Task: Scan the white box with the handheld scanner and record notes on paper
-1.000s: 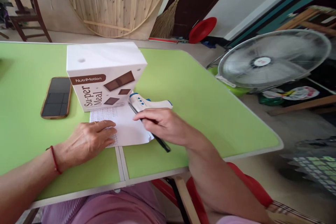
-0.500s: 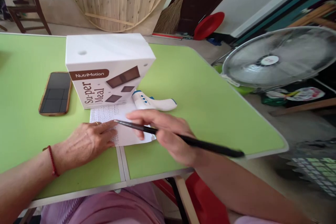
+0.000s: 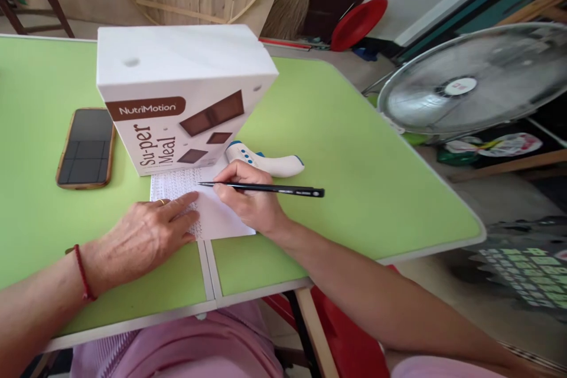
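Note:
A sheet of paper (image 3: 225, 212), its left part covered with dense handwriting, lies on the green table. My left hand (image 3: 148, 233) rests flat on its lower left, fingers stretched out. Between the fingers of my right hand (image 3: 248, 198) is a black pen (image 3: 287, 190), its tip pointing left at the edge of the written lines. Whether the tip touches the paper I cannot tell. A white NutriMotion box (image 3: 177, 82) stands at the paper's top edge. Behind my right hand lies a white and blue infrared thermometer (image 3: 274, 164), partly hidden by it.
A phone (image 3: 86, 150) in a brown case lies left of the box. The green folding table (image 3: 354, 189) has a metal rim and a seam down its middle. Beyond its right edge stands a fan (image 3: 460, 85). A red stool (image 3: 349, 336) is below the table's front edge.
My right hand has moved left and up with the pen, which now lies closer to level with its tip over the writing. My left hand stays on the paper; the view has shifted slightly.

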Motion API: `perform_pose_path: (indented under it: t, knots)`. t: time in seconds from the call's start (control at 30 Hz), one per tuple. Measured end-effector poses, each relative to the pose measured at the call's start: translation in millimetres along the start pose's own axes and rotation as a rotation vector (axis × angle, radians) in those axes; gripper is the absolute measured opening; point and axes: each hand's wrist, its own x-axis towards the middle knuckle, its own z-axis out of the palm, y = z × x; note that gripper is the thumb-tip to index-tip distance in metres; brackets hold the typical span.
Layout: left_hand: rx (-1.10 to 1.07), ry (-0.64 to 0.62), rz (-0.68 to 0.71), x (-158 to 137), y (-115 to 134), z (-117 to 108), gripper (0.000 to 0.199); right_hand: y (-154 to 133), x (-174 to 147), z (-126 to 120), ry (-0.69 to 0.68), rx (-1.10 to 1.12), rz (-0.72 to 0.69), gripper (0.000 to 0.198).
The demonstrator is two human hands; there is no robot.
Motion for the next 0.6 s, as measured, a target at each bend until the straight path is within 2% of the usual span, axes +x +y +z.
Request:
perform_pose_path:
  t: [0.2, 0.6]
  knots:
    - [-0.001, -0.045, -0.009, 0.4, -0.5, -0.4, 0.026, -0.5, -1.9, 5.0, -0.021, -0.070, -0.103, 0.011]
    - [-0.016, -0.089, -0.029, 2.7, 0.6, -2.3, 0.019, 0.7, -1.1, 4.8, -0.041, -0.090, -0.111, 0.011]
